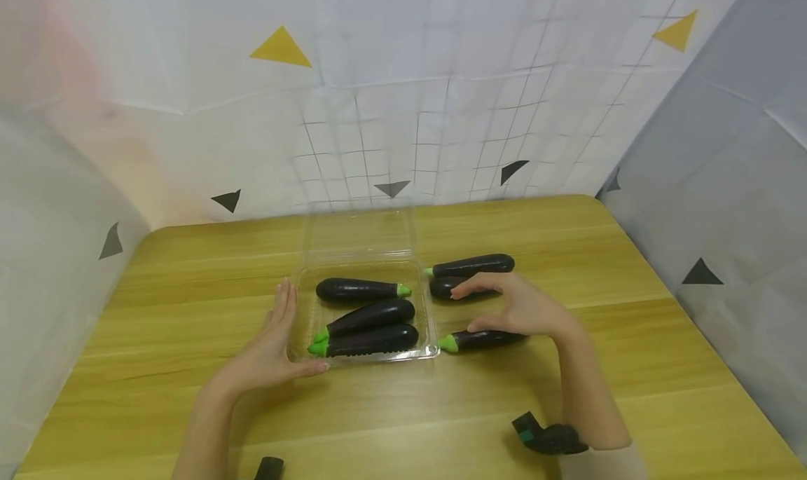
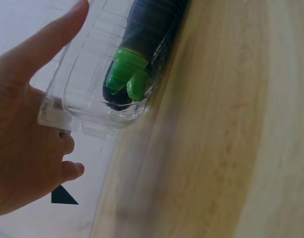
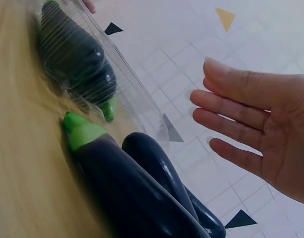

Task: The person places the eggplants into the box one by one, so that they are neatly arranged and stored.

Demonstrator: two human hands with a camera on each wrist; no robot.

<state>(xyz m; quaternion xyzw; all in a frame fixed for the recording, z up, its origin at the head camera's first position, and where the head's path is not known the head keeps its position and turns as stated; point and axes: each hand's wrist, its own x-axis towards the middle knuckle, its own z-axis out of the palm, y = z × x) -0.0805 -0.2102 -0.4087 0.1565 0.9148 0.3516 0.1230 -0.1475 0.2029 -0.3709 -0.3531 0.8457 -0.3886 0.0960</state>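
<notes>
A clear plastic clamshell box (image 1: 429, 326) lies on the table with its lid (image 1: 359, 231) folded back. Inside are three dark eggplants with green stem ends: one at the back (image 1: 356, 290), one in the middle (image 1: 378, 314) and one at the front (image 1: 378, 339). My left hand (image 1: 267, 347) rests at the box's front left corner, fingers straight along the side and thumb along the front. Above the eggplants right of the box, my right hand (image 1: 520, 305) hovers with thumb and fingers apart, holding nothing. Nearest it is an eggplant (image 1: 485, 339); behind, another (image 1: 441, 288) is partly hidden by its fingers.
A further eggplant (image 1: 476, 265) lies at the back of the right group. The wooden table (image 1: 403, 424) meets a white wall sheet (image 1: 189, 144) behind, with grey sheeting (image 1: 744, 207) at the right. Black wrist devices (image 1: 548, 438) sit near the table's front.
</notes>
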